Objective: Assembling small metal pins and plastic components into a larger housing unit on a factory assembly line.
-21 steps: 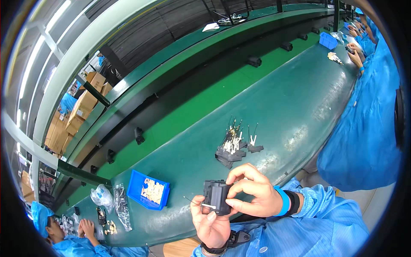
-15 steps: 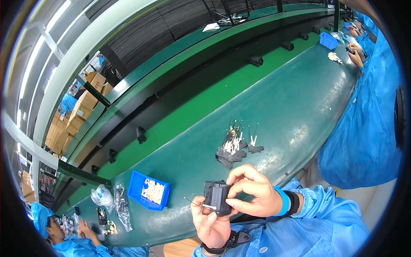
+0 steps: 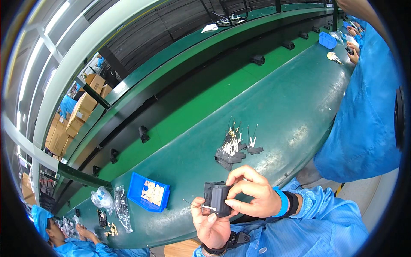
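Observation:
A boxy black plastic housing [image 3: 217, 198] is held up near the front edge of the bench, between my two hands. My left hand [image 3: 212, 230] grips it from below, with the thumb on its near lower side. Across its lower left part lies a small white strip [image 3: 208, 208], and a thin black wire sticks out to the left past my fingers. My right hand [image 3: 257, 195] pinches the housing's right side with bent fingers. Beyond my hands, a pile of black parts with white strips and wires [image 3: 231, 147] rests on the bench. A similar part [image 3: 254, 150] lies beside it.
A blue bin [image 3: 148, 192] of small tan pieces stands to the left, beside plastic bags [image 3: 122, 208]. Behind the green bench [image 3: 295, 107], black housings [image 3: 257, 60] sit along a bright green conveyor [image 3: 205, 100]. Co-workers in blue sit to the left and right.
The housings on the conveyor have shifted slightly right. My hands keep their hold on the black housing with hardly any movement. The person on the right has shifted a little.

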Tool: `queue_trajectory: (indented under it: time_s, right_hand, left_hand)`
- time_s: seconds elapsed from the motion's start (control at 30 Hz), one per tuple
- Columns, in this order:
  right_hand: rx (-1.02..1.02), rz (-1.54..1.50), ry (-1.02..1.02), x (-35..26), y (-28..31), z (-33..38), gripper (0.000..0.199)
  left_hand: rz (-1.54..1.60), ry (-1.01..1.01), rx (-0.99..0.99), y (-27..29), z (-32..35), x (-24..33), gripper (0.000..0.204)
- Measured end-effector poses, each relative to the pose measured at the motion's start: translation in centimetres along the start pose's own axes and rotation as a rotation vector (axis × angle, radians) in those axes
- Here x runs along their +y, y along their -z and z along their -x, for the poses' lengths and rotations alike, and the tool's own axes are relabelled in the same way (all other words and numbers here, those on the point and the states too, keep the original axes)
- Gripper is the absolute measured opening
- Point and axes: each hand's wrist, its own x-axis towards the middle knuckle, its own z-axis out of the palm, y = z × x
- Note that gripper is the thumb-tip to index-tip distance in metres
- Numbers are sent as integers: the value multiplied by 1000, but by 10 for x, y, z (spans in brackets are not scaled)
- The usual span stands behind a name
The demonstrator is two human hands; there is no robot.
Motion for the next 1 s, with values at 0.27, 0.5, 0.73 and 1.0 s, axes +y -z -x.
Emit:
queue_trajectory:
  time_s: [0.27,0.5,0.73,1.0]
  right_hand:
    - [25,53,31,-1,2,-2,24]
    - [-112,-74,-49,6,-3,-3,63]
    - [-103,-86,-53,8,-3,-3,43]
    - [-26,-69,-68,13,-6,-3,27]
  left_hand:
    - [17,-16,-1,-1,1,0,44]
    - [-51,-54,53,-1,2,-3,45]
    - [36,111,-84,5,2,5,42]
    - [75,130,-58,8,-3,3,43]
